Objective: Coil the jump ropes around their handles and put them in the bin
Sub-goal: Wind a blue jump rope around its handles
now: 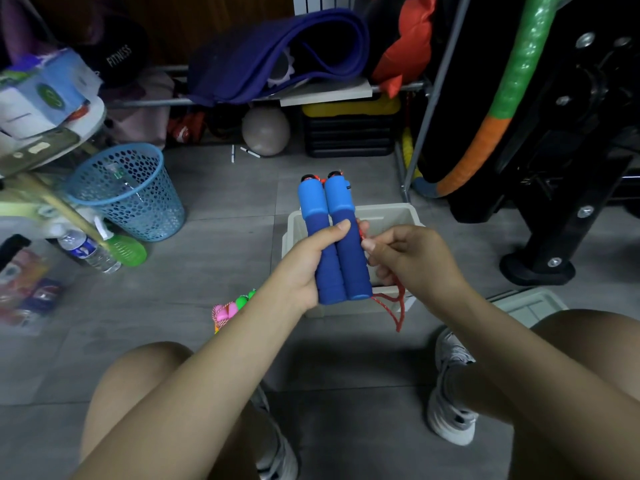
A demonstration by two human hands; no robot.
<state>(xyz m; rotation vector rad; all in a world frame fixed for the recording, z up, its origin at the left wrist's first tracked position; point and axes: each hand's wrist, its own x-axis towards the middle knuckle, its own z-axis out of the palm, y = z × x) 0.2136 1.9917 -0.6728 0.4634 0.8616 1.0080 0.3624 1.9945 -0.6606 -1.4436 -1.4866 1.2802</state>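
Observation:
My left hand [306, 265] grips two blue jump-rope handles [334, 237] side by side, upright, above a beige bin [388, 216] on the floor. A red rope [394, 304] runs from the handles' tops and hangs in a loop below them. My right hand [412, 261] pinches this rope just right of the handles. A second jump rope [230, 308], pink and green, lies on the floor left of the bin, partly hidden by my left forearm.
A blue mesh wastebasket [128, 192] stands at the left with a water bottle [88, 251] and green spray bottle [119, 249] beside it. A shelf rack [311, 95] with mats stands behind. A bin lid [530, 304] lies at the right near black gym equipment [554, 202].

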